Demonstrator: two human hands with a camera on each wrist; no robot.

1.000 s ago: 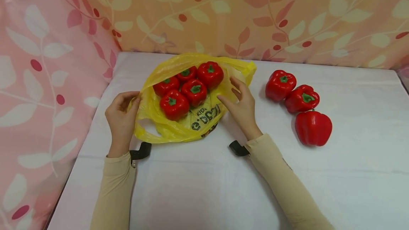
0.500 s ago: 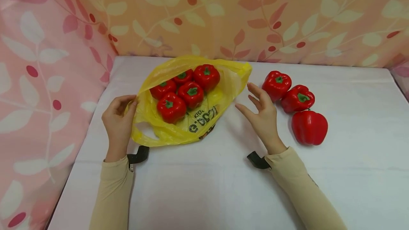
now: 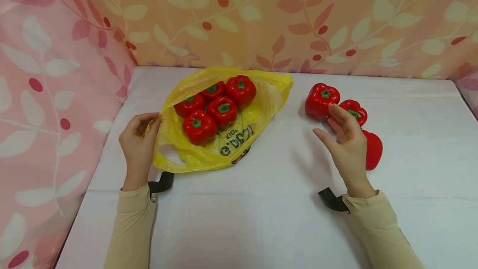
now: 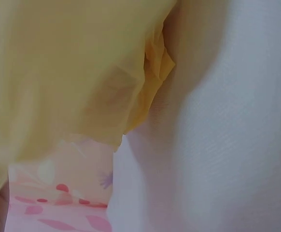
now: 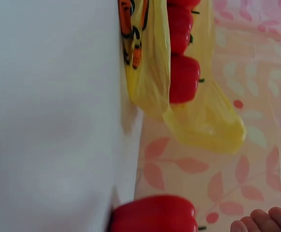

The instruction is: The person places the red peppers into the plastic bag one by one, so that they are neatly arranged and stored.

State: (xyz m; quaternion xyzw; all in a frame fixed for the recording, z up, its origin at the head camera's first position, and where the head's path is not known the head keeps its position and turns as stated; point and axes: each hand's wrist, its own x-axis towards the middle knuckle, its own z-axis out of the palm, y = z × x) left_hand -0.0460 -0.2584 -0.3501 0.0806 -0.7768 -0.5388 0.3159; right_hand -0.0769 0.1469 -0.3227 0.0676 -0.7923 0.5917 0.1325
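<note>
A yellow plastic bag (image 3: 261, 113) lies with its mouth spread, several red bell peppers (image 3: 199, 126) inside. My left hand (image 3: 138, 146) pinches the bag's left edge between thumb and fingers; in the left wrist view the yellow plastic (image 4: 68, 72) fills much of the picture. Over the loose peppers at the right, my right hand (image 3: 349, 148) hangs with thumb and fingers apart, holding nothing. It partly covers the middle pepper (image 3: 352, 109) and the nearest one (image 3: 373, 150); the far one (image 3: 322, 101) shows beyond the fingertips. Right wrist view: a pepper (image 5: 155, 215) stands near the fingers (image 5: 266, 221).
A white cloth (image 3: 239, 219) covers the table. Patterned fabric (image 3: 239, 20) hangs behind it and along the left side. Black curved pieces sit at both wrists, one at the left (image 3: 162, 182) and one at the right (image 3: 331, 200).
My right hand has moved away from the bag's right side, rightward to the loose peppers. The left hand keeps its pinch on the bag's edge, and the view has shifted slightly.
</note>
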